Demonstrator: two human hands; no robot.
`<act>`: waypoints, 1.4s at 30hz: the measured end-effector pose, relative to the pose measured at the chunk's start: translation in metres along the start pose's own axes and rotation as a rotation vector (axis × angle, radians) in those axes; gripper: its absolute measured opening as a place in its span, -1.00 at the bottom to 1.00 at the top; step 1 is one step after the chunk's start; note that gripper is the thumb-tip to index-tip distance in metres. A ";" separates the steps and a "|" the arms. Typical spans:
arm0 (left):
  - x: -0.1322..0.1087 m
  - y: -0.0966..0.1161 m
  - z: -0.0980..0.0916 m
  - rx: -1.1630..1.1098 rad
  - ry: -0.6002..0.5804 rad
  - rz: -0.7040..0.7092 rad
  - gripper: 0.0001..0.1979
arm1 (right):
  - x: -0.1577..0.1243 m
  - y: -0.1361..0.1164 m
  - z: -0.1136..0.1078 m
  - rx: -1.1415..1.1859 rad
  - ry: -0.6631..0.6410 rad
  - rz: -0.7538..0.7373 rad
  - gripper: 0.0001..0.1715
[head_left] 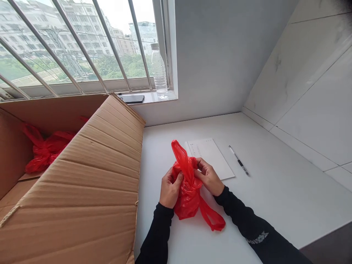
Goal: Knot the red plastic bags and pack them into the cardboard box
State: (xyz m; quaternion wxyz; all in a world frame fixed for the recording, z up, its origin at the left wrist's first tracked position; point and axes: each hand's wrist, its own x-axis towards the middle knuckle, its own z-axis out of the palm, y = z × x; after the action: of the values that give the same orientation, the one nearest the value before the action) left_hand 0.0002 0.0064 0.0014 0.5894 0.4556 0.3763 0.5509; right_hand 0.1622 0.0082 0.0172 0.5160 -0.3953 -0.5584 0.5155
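A red plastic bag (188, 201) rests on the white table (277, 205) in front of me, bunched at its middle. One handle loop points up and away, and the other lies toward the lower right. My left hand (171, 187) grips the bag's left side, thumb pressed on the plastic. On the opposite side, my right hand (210, 178) pinches the bag near the bunched part. What is inside the bag is hidden. Just beyond my right hand lies a white notebook (220, 161) with some writing on the visible page, partly covered by the bag and hand.
An open cardboard box (110, 176) stands at the left with red plastic bags (51, 150) inside. Right of the notebook lies a pen (238, 160). The barred window's sill holds a dark phone (133, 99) and a clear bottle (159, 73). Walls bound the table behind and at right.
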 end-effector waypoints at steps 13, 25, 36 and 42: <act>0.000 0.002 0.000 0.063 0.049 0.069 -0.70 | 0.000 0.001 0.000 0.036 0.030 -0.003 -0.70; 0.003 -0.004 -0.005 0.034 -0.023 -0.001 -0.63 | 0.000 0.000 -0.001 0.088 0.079 0.009 -0.71; 0.004 -0.004 -0.004 -0.038 0.193 0.031 -0.66 | -0.002 0.002 -0.001 0.079 0.084 0.064 -0.60; 0.010 -0.016 -0.014 -0.134 0.361 0.019 -0.64 | -0.006 -0.007 0.000 -0.171 0.067 -0.047 -0.75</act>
State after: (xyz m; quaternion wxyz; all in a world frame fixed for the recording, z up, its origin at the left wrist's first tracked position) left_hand -0.0071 0.0187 -0.0170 0.5360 0.3127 0.4340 0.6531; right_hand 0.1638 0.0007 0.0234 0.5108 -0.4418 -0.5920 0.4399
